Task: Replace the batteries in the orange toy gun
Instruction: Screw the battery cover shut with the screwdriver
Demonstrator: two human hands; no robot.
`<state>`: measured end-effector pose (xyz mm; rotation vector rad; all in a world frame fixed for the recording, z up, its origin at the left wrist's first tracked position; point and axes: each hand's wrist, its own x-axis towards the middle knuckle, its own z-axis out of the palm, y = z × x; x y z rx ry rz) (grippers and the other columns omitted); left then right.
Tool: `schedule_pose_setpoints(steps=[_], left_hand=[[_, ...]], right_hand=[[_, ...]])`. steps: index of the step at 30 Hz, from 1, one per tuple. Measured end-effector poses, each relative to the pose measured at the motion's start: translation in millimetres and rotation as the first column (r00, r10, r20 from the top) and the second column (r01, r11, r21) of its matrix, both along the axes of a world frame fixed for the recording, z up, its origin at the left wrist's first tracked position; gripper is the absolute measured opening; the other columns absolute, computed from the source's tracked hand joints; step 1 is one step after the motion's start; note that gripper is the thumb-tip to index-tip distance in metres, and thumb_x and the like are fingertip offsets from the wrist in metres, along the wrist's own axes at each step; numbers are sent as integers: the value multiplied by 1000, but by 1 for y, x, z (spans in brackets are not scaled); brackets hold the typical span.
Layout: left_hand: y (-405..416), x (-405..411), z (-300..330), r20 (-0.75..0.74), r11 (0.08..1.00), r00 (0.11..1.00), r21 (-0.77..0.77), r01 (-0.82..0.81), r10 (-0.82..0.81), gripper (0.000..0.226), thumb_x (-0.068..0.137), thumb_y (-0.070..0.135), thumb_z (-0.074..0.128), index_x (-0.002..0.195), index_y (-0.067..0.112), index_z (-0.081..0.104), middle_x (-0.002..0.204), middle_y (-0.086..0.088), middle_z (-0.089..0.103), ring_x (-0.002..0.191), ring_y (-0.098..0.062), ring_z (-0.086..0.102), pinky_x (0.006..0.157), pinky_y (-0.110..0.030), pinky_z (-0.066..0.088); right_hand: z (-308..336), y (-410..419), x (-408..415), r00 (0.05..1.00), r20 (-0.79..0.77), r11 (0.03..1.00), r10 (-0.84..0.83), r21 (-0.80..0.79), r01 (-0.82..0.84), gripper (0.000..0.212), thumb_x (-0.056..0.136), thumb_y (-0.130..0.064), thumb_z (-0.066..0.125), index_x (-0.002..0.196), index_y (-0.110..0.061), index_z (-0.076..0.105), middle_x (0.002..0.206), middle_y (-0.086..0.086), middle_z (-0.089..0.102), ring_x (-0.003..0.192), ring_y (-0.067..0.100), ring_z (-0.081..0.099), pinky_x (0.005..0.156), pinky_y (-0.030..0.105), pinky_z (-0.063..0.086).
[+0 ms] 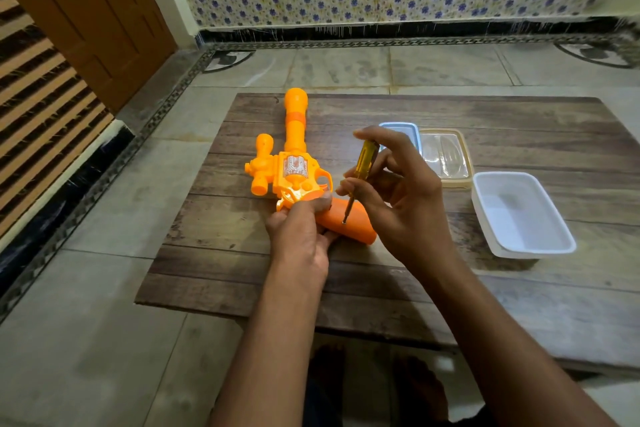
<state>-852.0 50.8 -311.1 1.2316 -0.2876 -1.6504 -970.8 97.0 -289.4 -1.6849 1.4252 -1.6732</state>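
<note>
The orange toy gun (294, 163) lies flat on a low wooden table (485, 288), barrel pointing away from me and its darker orange grip (356, 225) toward me. My left hand (298, 236) presses down on the gun where the grip meets the body, fingers wrapped around it. My right hand (398, 191) holds a screwdriver with a yellow see-through handle (363, 163) nearly upright. Its metal tip touches the side of the grip. No batteries are visible.
To the right on the table stand an empty white plastic tub (519, 218), a clear lid with a beige rim (446, 159) and a smaller white container (398, 132) partly hidden behind my right hand. Tiled floor surrounds the table; a wooden door stands at left.
</note>
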Motion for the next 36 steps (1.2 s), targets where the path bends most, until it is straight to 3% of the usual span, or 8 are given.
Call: schedule_pose_setpoints(steps=[3, 7, 13, 18, 23, 26, 31, 36], left_hand=[[0, 0, 0, 6, 1000, 1000, 4, 12, -12, 62, 82, -13, 70, 139, 8, 58, 131, -21, 67, 120, -41, 65, 91, -67, 57], [-1, -1, 1, -9, 1000, 1000, 11, -12, 12, 55, 83, -14, 69, 134, 4, 61, 126, -25, 70, 119, -43, 66, 88, -68, 57], [1, -1, 2, 1, 1000, 1000, -13, -16, 16, 57, 82, -13, 70, 135, 3, 59, 128, -26, 69, 117, -43, 67, 89, -71, 55], [3, -1, 4, -10, 1000, 1000, -17, -2, 2, 58, 83, -13, 69, 137, 4, 56, 127, -26, 68, 116, -44, 67, 89, -71, 56], [2, -3, 6, -7, 1000, 1000, -16, -22, 22, 58, 82, -16, 68, 136, 3, 58, 126, -27, 69, 117, -45, 67, 88, -72, 55], [3, -3, 6, -7, 1000, 1000, -20, -23, 23, 57, 83, -16, 67, 136, 3, 58, 128, -27, 69, 118, -44, 67, 92, -74, 53], [3, -2, 7, 0, 1000, 1000, -16, -22, 22, 61, 83, -15, 68, 138, 5, 55, 128, -26, 67, 118, -43, 65, 93, -73, 53], [3, -3, 9, 10, 1000, 1000, -6, -25, 25, 54, 83, -18, 66, 132, 2, 58, 126, -28, 68, 118, -45, 66, 93, -77, 51]], right_hand=[[2, 1, 0, 999, -48, 999, -11, -44, 9, 46, 89, 4, 75, 131, -6, 60, 96, 5, 70, 94, 13, 76, 83, 34, 64], [4, 1, -2, 998, -25, 992, 54, -114, -56, 37, 94, 10, 63, 130, 1, 63, 117, 14, 70, 104, 19, 75, 87, 42, 62], [4, -1, -3, 995, -99, 986, -26, -164, 9, 34, 93, 2, 68, 127, -2, 69, 102, 12, 71, 96, 23, 74, 80, 45, 61], [4, -3, 0, 985, -136, 978, -104, -194, 77, 32, 89, -11, 77, 121, -10, 74, 87, 10, 57, 81, 26, 62, 69, 43, 55], [8, -2, -1, 996, -92, 985, -3, -173, -13, 24, 94, 5, 65, 117, -1, 73, 103, 14, 68, 98, 23, 71, 80, 44, 58], [8, -2, -1, 995, -100, 986, 3, -167, -20, 29, 92, 8, 68, 118, -1, 73, 100, 16, 67, 95, 24, 73, 78, 44, 60], [9, -1, -1, 990, -128, 982, -53, -188, 29, 24, 93, -4, 72, 116, -4, 75, 95, 12, 65, 90, 25, 69, 74, 41, 57], [12, 1, -4, 995, -92, 986, 30, -161, -44, 27, 92, 12, 65, 116, 2, 73, 105, 14, 71, 100, 23, 73, 81, 44, 60]])
